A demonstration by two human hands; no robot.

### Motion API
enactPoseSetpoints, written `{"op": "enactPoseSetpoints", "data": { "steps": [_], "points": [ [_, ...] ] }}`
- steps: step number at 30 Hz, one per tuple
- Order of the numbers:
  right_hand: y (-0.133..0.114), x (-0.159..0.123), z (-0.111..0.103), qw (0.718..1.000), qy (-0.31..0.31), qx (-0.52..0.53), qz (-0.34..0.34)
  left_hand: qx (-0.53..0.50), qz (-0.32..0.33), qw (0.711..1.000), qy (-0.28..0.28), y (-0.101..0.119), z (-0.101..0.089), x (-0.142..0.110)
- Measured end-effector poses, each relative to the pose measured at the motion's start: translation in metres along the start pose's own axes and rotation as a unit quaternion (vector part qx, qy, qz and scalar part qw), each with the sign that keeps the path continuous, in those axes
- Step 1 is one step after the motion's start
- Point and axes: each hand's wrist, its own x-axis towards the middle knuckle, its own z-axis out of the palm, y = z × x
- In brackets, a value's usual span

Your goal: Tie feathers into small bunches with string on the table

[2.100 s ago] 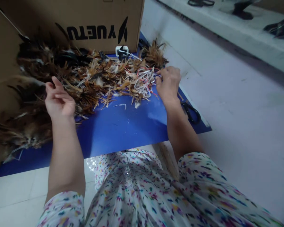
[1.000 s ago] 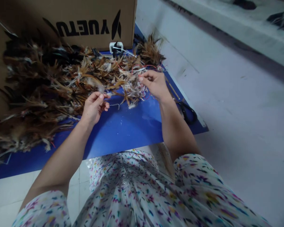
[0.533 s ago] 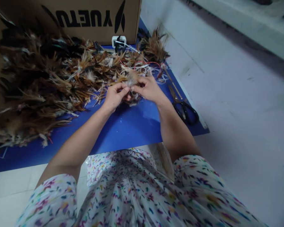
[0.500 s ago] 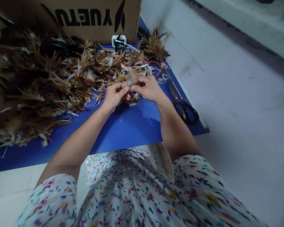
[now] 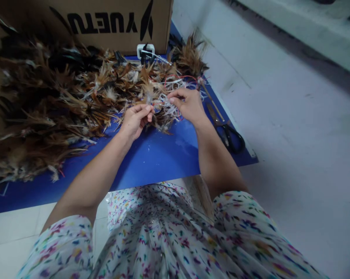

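Observation:
My left hand [image 5: 134,119] pinches the base of a small tan feather tuft [image 5: 148,94] between thumb and fingertips, its fluffy end pointing up. To its right, my right hand [image 5: 190,104] is closed in a pinch at the edge of a tangle of white strings [image 5: 169,110]. A short reddish-white strand [image 5: 158,103] runs between the two hands; whether the right fingers grip its end is too small to tell. Brown and grey feathers [image 5: 162,123] lie on the blue tabletop [image 5: 163,155] just below the hands.
A large heap of brown and black feathers [image 5: 61,93] covers the table's left and back. Behind it stands a cardboard box [image 5: 111,38]. Black-handled scissors [image 5: 231,137] and a thin stick [image 5: 214,102] lie at the right edge, beside the wall [image 5: 294,135].
My hands have drawn apart: the left has moved slightly left with the feather tuft, the right slightly to the right. The white strings between them now show.

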Motion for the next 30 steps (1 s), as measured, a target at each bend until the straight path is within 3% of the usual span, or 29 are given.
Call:
{"op": "enactPoseSetpoints", "data": {
  "steps": [7,14,30],
  "points": [
    [0.0047,0.0003,0.0002,0.997,0.039,-0.061,-0.034,-0.002,-0.059,0.998,-0.014,-0.0012,-0.0009,-0.0015],
    [0.0056,-0.0001,-0.0011,0.993,0.034,-0.115,-0.015,-0.006,-0.119,0.993,-0.020,0.0042,0.0038,-0.0043],
    [0.0105,-0.0002,-0.0035,0.989,0.026,-0.146,-0.013,-0.012,-0.140,0.990,-0.034,0.0070,-0.0013,-0.0024]
  ]
}}
